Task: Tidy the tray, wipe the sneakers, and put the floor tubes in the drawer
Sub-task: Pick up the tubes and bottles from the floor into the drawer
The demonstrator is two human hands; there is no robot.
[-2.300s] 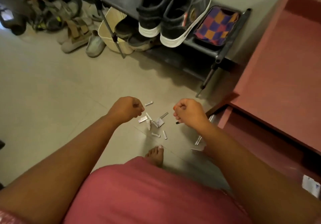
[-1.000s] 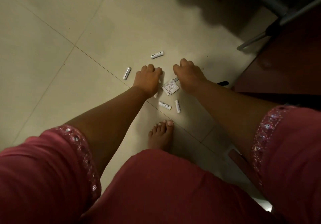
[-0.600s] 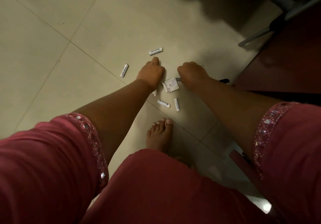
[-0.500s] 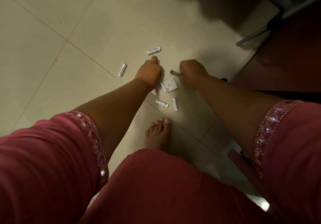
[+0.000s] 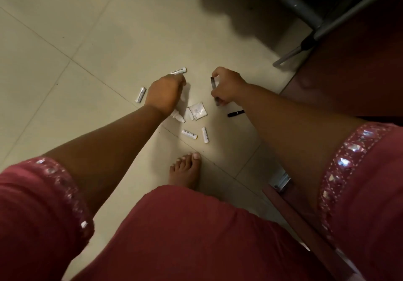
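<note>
pale tiled floor (image 5: 87, 30), scattered white tubes (image 5: 189, 134) near a bare foot (image 5: 185, 171) | right hand (image 5: 226, 85) pinches a dark slim tube (image 5: 214, 88) lifted off the tiles, likely gathering for the drawer | left hand (image 5: 164, 93) reaches down by another tube (image 5: 178, 71), its grip hidden, cannot tell

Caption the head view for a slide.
Right hand grips a dark stick; left hand reaches among white tubes on the floor.

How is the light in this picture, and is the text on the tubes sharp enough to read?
Head view: dim, warm light; a dark shadow covers the floor at top; print on the tube by the left hand is too soft to read; straight tile lines bend near the edges.
</note>
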